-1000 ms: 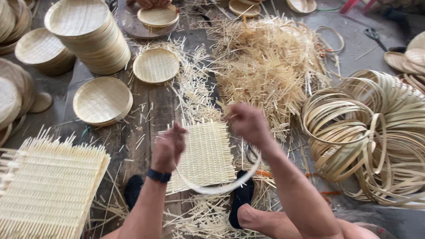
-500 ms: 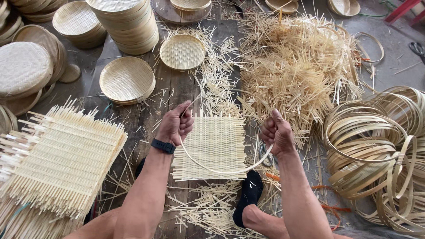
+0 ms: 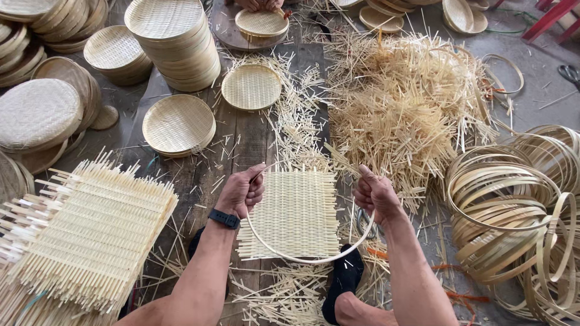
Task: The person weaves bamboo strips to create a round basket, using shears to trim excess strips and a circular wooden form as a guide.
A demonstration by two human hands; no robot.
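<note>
Bare forearms, no sleeves showing. Left hand (image 3: 241,192) has a black smartwatch (image 3: 224,218) on the wrist, right hand (image 3: 376,193) wears nothing. Black shoe (image 3: 342,284) on one foot.

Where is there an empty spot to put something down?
The barest patch is the dark boards between the flat basket, the left hand and the mat stack, with only a few splinters. Grey floor at upper right is fairly open. The straw pile and hoops are crowded.
</note>
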